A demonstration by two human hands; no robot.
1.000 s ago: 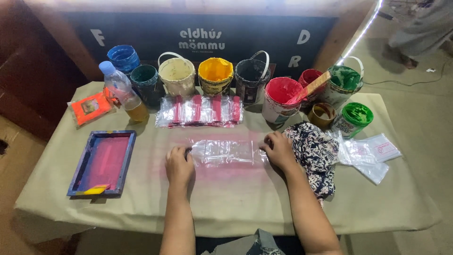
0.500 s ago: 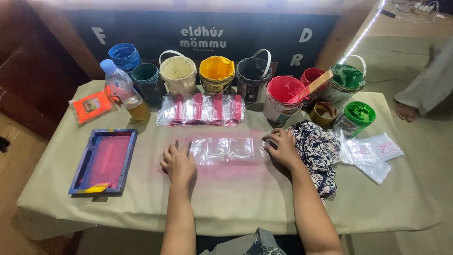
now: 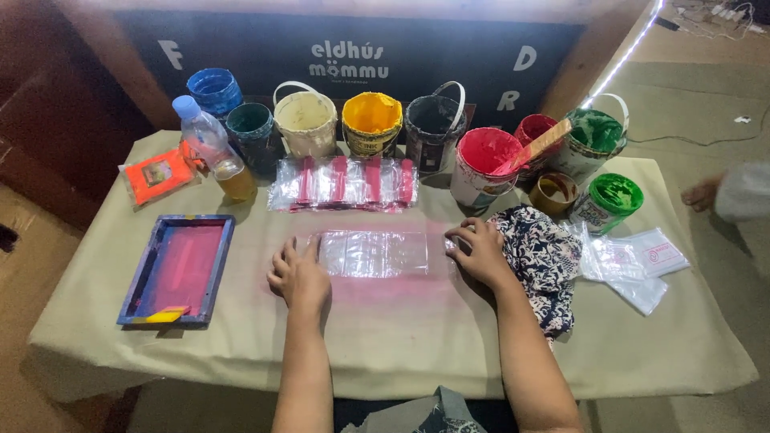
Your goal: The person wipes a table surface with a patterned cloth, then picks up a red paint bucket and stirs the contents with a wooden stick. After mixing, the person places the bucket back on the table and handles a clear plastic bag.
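A clear plastic bag [image 3: 372, 253] lies flat on a pink-stained patch of the beige table cover [image 3: 385, 337]. My left hand [image 3: 298, 275] rests flat at the bag's left end, fingers spread on the cloth. At the right end my right hand [image 3: 480, 251] presses down with its fingertips on the bag's edge. Neither hand grips anything. Just behind the bag sits a stack of clear bags with pink prints [image 3: 343, 183].
A screen-printing frame [image 3: 178, 268] with pink ink lies at the left. Several paint buckets line the back, among them a yellow bucket [image 3: 371, 122] and a red bucket [image 3: 483, 164]. A patterned cloth [image 3: 547, 263], loose printed bags [image 3: 634, 263], a plastic bottle [image 3: 213, 151] and an orange packet [image 3: 156, 175] are around.
Both hands have slid outward along the clear bag, the left one further left, flattening it. A person at the far right has moved; only a foot and hem show.
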